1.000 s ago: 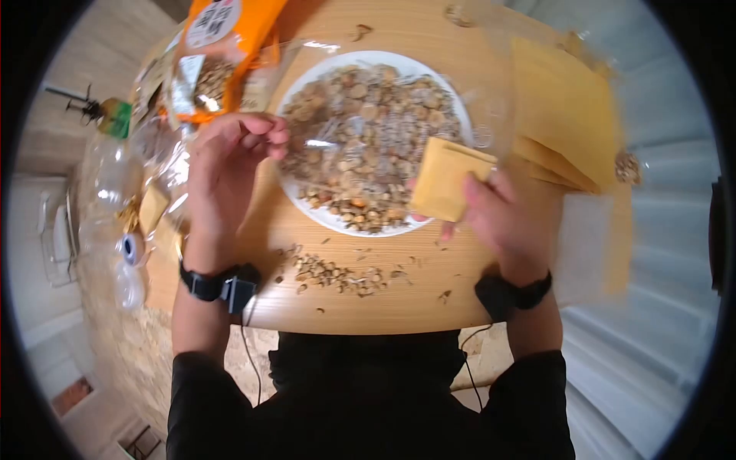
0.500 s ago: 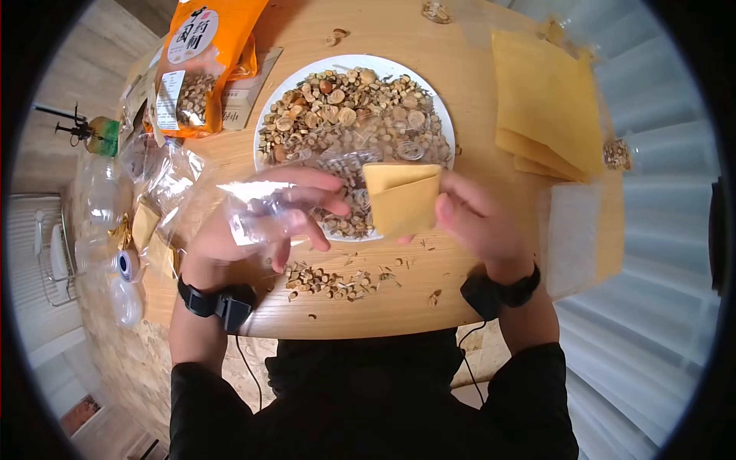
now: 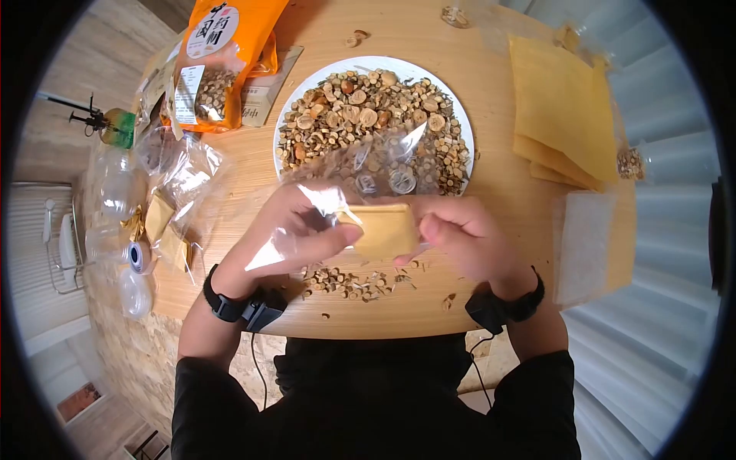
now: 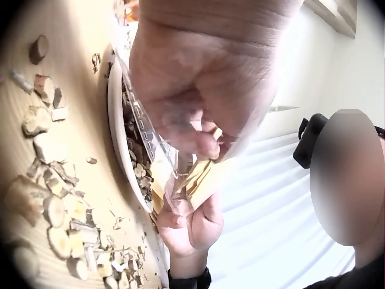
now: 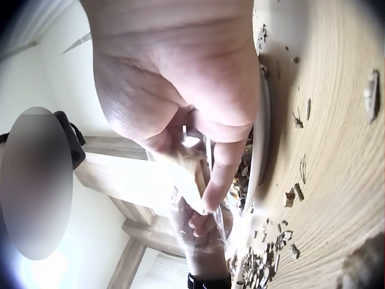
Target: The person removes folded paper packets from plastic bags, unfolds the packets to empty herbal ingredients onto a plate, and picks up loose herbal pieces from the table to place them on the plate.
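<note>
Close in front of the body, both hands meet at a folded yellow paper packet (image 3: 387, 234). My left hand (image 3: 295, 234) has a clear plastic bag (image 3: 406, 149) drawn over it, and its thumb lies on the packet's left end. From the right, my right hand (image 3: 464, 234) pinches the packet's other end between thumb and fingers. The packet's layered folds (image 4: 203, 183) show between the two hands in the left wrist view. Behind the hands, a white plate (image 3: 280, 146) is heaped with dried herb slices (image 3: 337, 115), partly covered by the bag.
Loose herb pieces (image 3: 353, 284) lie near the table's front edge. An orange herb bag (image 3: 245, 57) stands back left; clear bags, yellow packets (image 3: 159, 218) and a tape roll (image 3: 139, 257) crowd the left side. Flat yellow paper sheets (image 3: 563, 115) lie at right.
The packet has moved left and nearer the body in my right hand. My left hand, free of the packet earlier with fingers spread inside the bag, now grips its left end.
</note>
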`<state>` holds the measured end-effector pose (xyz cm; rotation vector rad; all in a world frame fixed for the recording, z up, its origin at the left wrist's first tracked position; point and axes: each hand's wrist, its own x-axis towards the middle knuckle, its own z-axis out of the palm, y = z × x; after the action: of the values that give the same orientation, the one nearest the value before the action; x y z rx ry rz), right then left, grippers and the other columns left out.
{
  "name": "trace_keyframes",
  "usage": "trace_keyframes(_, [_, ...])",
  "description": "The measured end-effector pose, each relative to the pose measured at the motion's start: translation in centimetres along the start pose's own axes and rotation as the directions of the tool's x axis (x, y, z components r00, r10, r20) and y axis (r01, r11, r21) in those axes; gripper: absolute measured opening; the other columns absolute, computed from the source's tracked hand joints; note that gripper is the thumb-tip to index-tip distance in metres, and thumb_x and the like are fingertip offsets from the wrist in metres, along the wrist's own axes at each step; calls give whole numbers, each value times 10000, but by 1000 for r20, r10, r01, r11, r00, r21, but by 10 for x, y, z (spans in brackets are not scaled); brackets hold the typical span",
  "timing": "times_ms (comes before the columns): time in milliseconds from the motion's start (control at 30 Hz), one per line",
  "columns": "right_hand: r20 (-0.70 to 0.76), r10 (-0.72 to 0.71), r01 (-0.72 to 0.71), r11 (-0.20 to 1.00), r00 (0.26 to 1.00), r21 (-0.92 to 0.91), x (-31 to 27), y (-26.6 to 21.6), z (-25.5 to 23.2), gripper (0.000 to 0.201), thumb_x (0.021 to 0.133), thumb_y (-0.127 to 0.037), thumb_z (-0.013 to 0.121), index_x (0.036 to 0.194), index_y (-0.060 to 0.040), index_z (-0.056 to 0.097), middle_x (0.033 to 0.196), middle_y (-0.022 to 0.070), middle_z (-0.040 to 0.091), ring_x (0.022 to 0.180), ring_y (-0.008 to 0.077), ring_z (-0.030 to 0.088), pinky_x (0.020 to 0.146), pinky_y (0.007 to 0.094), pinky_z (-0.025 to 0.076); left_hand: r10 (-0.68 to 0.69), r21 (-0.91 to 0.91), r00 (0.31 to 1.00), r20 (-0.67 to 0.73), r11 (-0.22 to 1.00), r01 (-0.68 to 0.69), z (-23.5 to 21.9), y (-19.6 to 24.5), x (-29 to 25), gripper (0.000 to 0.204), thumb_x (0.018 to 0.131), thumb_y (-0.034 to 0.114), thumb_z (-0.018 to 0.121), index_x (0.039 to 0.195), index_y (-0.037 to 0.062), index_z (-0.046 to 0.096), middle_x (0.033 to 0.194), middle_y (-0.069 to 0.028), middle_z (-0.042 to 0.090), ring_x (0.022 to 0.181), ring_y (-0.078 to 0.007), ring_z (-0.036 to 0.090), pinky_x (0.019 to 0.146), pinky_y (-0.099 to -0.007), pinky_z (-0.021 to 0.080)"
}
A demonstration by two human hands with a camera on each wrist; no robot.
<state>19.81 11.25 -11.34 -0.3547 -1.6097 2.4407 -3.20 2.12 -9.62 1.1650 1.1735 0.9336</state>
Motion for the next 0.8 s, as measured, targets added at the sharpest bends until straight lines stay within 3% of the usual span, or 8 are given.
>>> trace_keyframes(133, [-213, -135, 153, 986, 968, 69, 1, 9, -1, 381, 976, -183, 375, 1290, 29, 406, 1262, 203, 498, 1084, 258, 560, 878, 380, 503, 287, -78, 941, -178, 950, -304, -13, -19, 4, 169, 888, 114, 488, 978, 0, 575, 892, -38, 574, 818, -71, 537, 685, -241, 444])
trace_keyframes(200, [-363, -199, 263, 955, 910, 134, 5, 8, -6, 430, 980, -277, 349, 1269, 36, 412, 1221, 244, 517, 1019, 340, 591, 817, 451, 518, 165, -183, 963, -213, 962, -205, -19, -18, -1, 233, 914, 167, 431, 1056, 6, 522, 970, -55, 567, 882, -99, 556, 753, -283, 465])
trace_keyframes(300, [-481, -157, 261, 952, 863, 158, 1, 1, -14, 436, 981, -280, 341, 1298, 16, 381, 1229, 243, 511, 1018, 323, 595, 818, 431, 519, 191, -397, 860, -473, 825, -402, -28, -9, 6, 387, 950, 238, 407, 1291, 57, 391, 1156, -93, 536, 946, -195, 576, 775, -318, 486])
trace_keyframes(433, [-654, -147, 307, 942, 742, 138, -1, -3, -20, 444, 978, -293, 357, 1313, -1, 365, 1215, 226, 525, 971, 277, 617, 784, 393, 527, 146, -408, 720, -678, 740, -535, -37, 3, 15, 269, 959, 161, 371, 1217, 110, 425, 1108, -30, 550, 919, -114, 555, 709, -256, 468])
trace_keyframes(567, [-659, -168, 375, 908, 733, 186, -4, 1, -29, 437, 978, -305, 358, 1321, -36, 369, 1209, 169, 548, 928, 206, 628, 710, 340, 526, 205, -484, 804, -559, 707, -516, -59, -15, 13, 167, 956, 120, 319, 1054, 101, 453, 1005, -93, 575, 840, -173, 603, 550, -252, 504])
trace_keyframes(667, [-688, -127, 422, 863, 714, 279, -7, 4, -31, 420, 978, -316, 364, 1326, -83, 380, 1197, 86, 572, 861, 143, 615, 649, 285, 494, 141, -492, 861, -488, 771, -405, -53, -15, 15, 185, 946, 109, 300, 1005, 98, 475, 970, -106, 584, 810, -175, 605, 532, -256, 511])
trace_keyframes(733, [-549, -217, 518, 708, 807, 480, -11, 13, -40, 403, 976, -332, 371, 1319, -123, 397, 1183, 26, 585, 808, 105, 582, 625, 252, 460, 155, -525, 883, -443, 754, -396, -51, -17, 14, 194, 933, 113, 306, 980, 83, 492, 990, -109, 566, 815, -172, 601, 559, -267, 531])
trace_keyframes(800, [-581, -206, 536, 695, 787, 480, -12, 19, -42, 395, 978, -331, 367, 1316, -129, 400, 1175, 18, 590, 802, 108, 571, 631, 252, 460, 101, -538, 918, -384, 783, -312, -50, -17, 15, 190, 928, 133, 328, 981, 61, 496, 1007, -101, 541, 823, -170, 597, 586, -276, 544])
